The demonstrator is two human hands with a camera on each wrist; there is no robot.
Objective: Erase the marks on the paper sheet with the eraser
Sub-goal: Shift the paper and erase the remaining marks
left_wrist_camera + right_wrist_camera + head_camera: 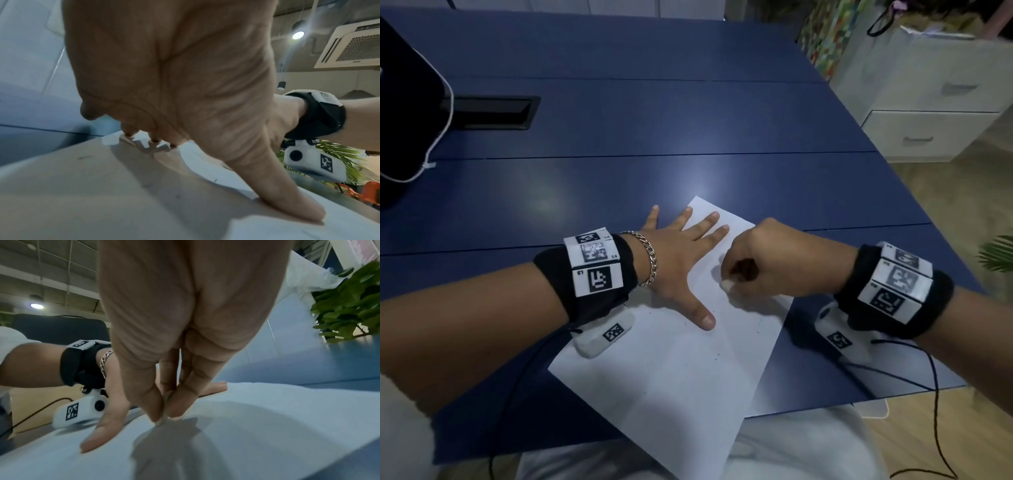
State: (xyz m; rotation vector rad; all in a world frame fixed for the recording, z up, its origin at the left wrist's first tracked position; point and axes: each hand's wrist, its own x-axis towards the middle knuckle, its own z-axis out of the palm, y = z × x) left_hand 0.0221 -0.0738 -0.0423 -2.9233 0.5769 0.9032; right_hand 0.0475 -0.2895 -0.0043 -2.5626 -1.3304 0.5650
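A white paper sheet (671, 370) lies slanted on the blue table (619, 178), its near corner hanging over the front edge. My left hand (681, 263) lies flat with spread fingers on the sheet's upper left part, thumb (287, 201) pressed down. My right hand (753, 263) pinches a small white eraser (726, 284) between thumb and fingers, its tip on the paper just right of the left hand. In the right wrist view the eraser (162, 420) shows only as a sliver between the fingertips. Faint specks (758, 330) dot the sheet.
A black cable slot (493, 113) is set in the table at the back left, beside a dark object with a white cord (431, 150). White drawers (928, 130) stand beyond the table's right edge, and a green plant (349, 305) is at the right.
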